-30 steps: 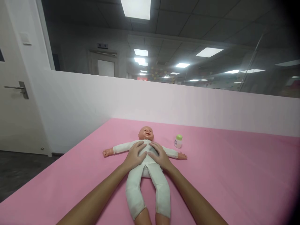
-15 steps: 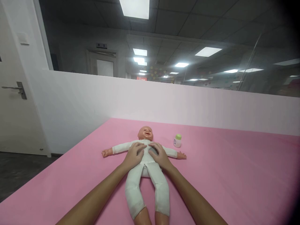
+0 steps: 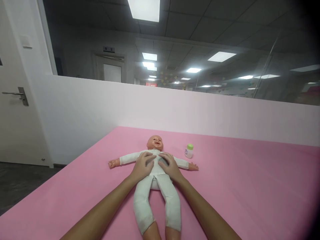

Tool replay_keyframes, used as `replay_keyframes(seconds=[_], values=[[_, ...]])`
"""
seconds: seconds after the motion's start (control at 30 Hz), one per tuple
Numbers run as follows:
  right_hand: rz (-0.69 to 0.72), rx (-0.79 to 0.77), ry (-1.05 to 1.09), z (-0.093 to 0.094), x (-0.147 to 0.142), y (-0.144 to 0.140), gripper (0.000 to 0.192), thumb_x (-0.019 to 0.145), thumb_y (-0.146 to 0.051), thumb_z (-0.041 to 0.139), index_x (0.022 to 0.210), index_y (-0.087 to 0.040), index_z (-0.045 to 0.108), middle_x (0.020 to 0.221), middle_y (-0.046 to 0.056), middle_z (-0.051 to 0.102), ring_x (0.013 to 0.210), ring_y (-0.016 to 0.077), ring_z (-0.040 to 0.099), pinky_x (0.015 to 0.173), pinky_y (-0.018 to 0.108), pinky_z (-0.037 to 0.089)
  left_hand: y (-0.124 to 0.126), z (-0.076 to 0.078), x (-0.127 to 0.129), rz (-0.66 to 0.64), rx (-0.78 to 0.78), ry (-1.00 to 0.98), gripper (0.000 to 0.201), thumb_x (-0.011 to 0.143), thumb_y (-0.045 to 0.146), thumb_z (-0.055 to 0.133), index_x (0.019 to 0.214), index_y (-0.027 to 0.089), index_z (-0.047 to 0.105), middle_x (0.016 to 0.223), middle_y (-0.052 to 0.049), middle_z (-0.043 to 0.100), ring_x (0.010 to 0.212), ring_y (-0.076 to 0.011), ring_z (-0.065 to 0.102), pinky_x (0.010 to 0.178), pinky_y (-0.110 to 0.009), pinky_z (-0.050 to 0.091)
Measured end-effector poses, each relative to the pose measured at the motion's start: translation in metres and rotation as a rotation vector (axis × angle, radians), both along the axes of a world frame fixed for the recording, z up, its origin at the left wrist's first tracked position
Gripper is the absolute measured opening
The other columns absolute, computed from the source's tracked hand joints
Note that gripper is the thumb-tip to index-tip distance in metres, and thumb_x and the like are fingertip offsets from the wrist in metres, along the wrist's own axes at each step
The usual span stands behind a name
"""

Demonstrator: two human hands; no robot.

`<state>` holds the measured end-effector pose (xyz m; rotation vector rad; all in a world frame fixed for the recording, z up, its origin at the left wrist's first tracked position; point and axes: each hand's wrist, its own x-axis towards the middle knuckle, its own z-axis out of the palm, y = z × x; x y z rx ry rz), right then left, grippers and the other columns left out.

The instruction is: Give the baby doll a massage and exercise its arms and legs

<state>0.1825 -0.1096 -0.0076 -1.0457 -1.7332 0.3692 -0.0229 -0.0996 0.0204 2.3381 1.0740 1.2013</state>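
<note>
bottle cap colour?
Light green, on the small white bottle beside the doll; head view.

Left hand (image 3: 142,168): rests flat on the baby doll (image 3: 155,186), on the left half of its chest.
Right hand (image 3: 170,166): on the right half of the chest, just beside the left hand.
Doll's head: beyond the fingertips of both hands.
Doll's arms: spread sideways, out past each hand.
Doll's legs: run back from the wrists, between the forearms.
Small bottle (image 3: 189,151): upright on the mat (image 3: 250,186), beyond and right of the right fingers.
Partition wall (image 3: 200,110): behind the mat.
Door (image 3: 15,100): far left.
</note>
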Motion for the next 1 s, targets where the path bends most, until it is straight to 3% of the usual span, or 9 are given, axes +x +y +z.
replay_keyframes(seconds=[0.1,0.17,0.33,0.47,0.53,0.63,0.73,0.83,1.0], values=[[0.082,-0.059,-0.026,-0.004,0.003,-0.001,0.057,0.088,-0.043,0.069,0.141,-0.026,0.058,0.155,0.009,0.048,0.147,0.0301,0.037,0.124,0.054,0.026,0.002,-0.004,-0.001,0.028,-0.043,0.009,0.043,0.09,0.037,0.065,0.132,0.026,0.07,0.15,-0.011,0.052,0.141,-0.0339,0.044,0.121,-0.056,0.032],[0.104,-0.098,-0.029,-0.003,0.004,-0.003,0.06,0.088,-0.045,0.069,0.144,-0.028,0.055,0.158,0.008,0.044,0.15,0.0298,0.033,0.125,0.054,0.024,0.003,-0.005,-0.002,0.015,-0.073,0.016,0.045,0.09,0.039,0.066,0.134,0.029,0.068,0.154,-0.009,0.049,0.144,-0.0339,0.041,0.122,-0.055,0.03],[0.049,-0.05,-0.01,0.007,0.0,-0.005,0.035,0.089,-0.039,0.068,0.121,-0.026,0.07,0.13,0.009,0.064,0.13,0.0276,0.053,0.115,0.049,0.039,0.002,0.002,-0.001,-0.012,-0.047,0.021,0.034,0.092,0.025,0.058,0.119,0.028,0.077,0.124,-0.01,0.067,0.126,-0.0299,0.057,0.113,-0.051,0.042],[0.011,0.03,-0.004,0.008,-0.002,-0.004,0.023,0.09,-0.034,0.064,0.109,-0.024,0.073,0.118,0.009,0.068,0.12,0.0269,0.058,0.11,0.048,0.044,0.001,0.003,0.001,-0.008,0.001,-0.013,0.033,0.093,0.02,0.053,0.11,0.026,0.08,0.11,-0.01,0.069,0.116,-0.0273,0.061,0.107,-0.049,0.046],[0.006,0.043,-0.008,0.004,-0.002,-0.003,0.029,0.09,-0.035,0.064,0.117,-0.025,0.072,0.126,0.01,0.066,0.125,0.0275,0.056,0.113,0.049,0.042,0.001,0.0,0.0,0.019,-0.007,-0.018,0.03,0.092,0.027,0.058,0.116,0.026,0.078,0.124,-0.011,0.066,0.125,-0.0292,0.057,0.112,-0.051,0.042],[0.015,-0.028,-0.021,0.0,0.0,-0.003,0.05,0.089,-0.041,0.067,0.138,-0.028,0.061,0.148,0.008,0.055,0.142,0.0295,0.043,0.122,0.054,0.03,0.002,-0.004,-0.001,0.071,-0.05,0.008,0.044,0.089,0.042,0.068,0.131,0.027,0.07,0.148,-0.011,0.053,0.14,-0.0341,0.044,0.119,-0.057,0.032],[0.047,-0.148,-0.03,0.0,0.002,-0.004,0.058,0.09,-0.046,0.066,0.145,-0.03,0.055,0.158,0.006,0.046,0.151,0.0296,0.031,0.125,0.056,0.023,0.002,-0.004,-0.002,0.057,-0.081,0.045,0.047,0.091,0.045,0.066,0.135,0.029,0.066,0.149,-0.011,0.051,0.142,-0.0339,0.043,0.12,-0.057,0.03],[0.051,-0.152,-0.007,0.004,0.002,-0.004,0.048,0.09,-0.044,0.066,0.135,-0.028,0.064,0.152,0.007,0.053,0.146,0.0287,0.039,0.123,0.053,0.028,0.003,-0.002,-0.001,0.013,-0.076,0.054,0.039,0.094,0.036,0.06,0.13,0.026,0.07,0.135,-0.011,0.059,0.132,-0.0307,0.051,0.115,-0.053,0.037],[-0.001,0.006,-0.005,0.007,-0.001,0.001,0.023,0.089,-0.03,0.063,0.108,-0.024,0.075,0.12,0.008,0.07,0.12,0.0263,0.059,0.11,0.046,0.043,0.006,0.0,0.0,0.055,0.0,0.017,0.032,0.092,0.019,0.048,0.108,0.024,0.075,0.109,-0.009,0.068,0.115,-0.0274,0.058,0.104,-0.046,0.044]])
